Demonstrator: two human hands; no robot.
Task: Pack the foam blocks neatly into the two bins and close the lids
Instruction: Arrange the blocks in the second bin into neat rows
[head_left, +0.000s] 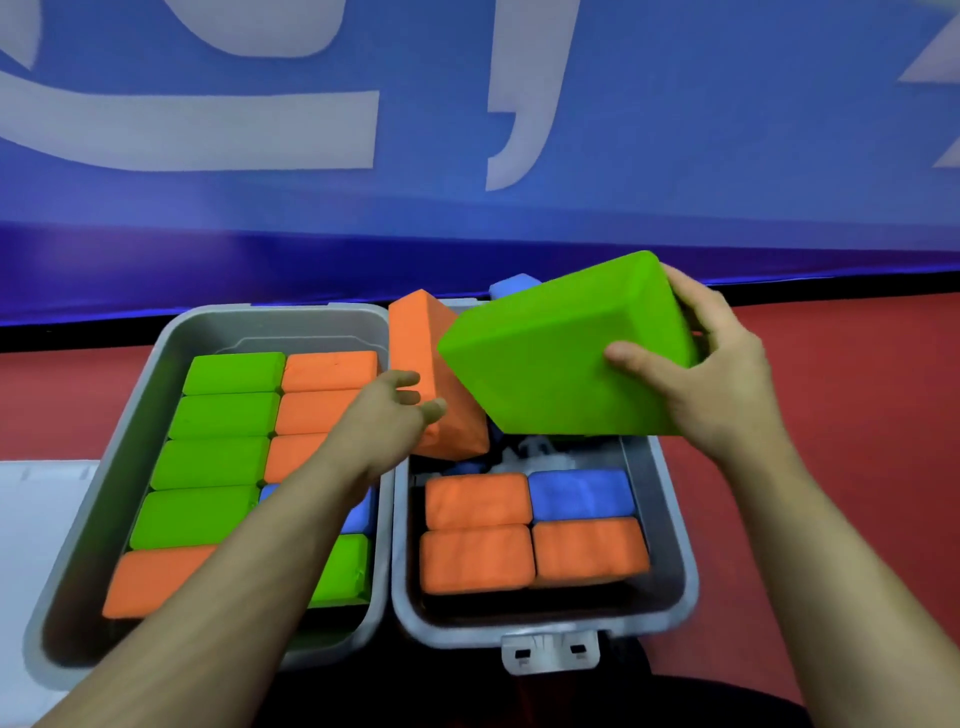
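Green foam is filling your right hand (711, 374): you are gripping a large green rectangular foam block (561, 353) by its right end, thumb across the near face and fingers wrapped over the far edge, and tilting it above the far part of the right grey plastic bin (675, 587), probably so it clears the rim and can drop on edge into the gap. Your left hand (400, 415) is grasping a tilted orange foam block (431, 374) over the wall between the bins, seemingly holding it out of the green one's way. The right bin is carrying only four blocks at its near end, three orange (478, 558) and one blue foam block (582, 496), with loose pieces showing in the open far half. The left grey plastic bin (104, 519) is looking nearly packed, with a green column (218, 415) on the left and mostly orange blocks on the right, partly hidden by your forearm. A white lid (36, 519) is lying open at the far left, and a latch (550, 652) is hanging off the right bin's near rim.
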